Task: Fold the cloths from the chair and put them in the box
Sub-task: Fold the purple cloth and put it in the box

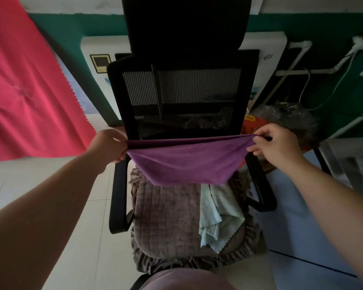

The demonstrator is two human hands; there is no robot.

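Armrests flank seat; backrest blocks behind; front open.

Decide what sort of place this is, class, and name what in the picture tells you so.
Probably a room in a home or small office. A black mesh office chair with a quilted seat cushion stands on a pale tiled floor, with a white wall-mounted appliance and exposed pipes behind it.

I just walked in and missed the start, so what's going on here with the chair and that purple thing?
A person is holding a purple cloth stretched in the air above the seat of a black office chair, the left hand pinching one end and the right hand the other. It looks doubled over, so a fold seems under way. A light blue cloth lies crumpled on the seat cushion, not yet folded. No box is clearly in view.
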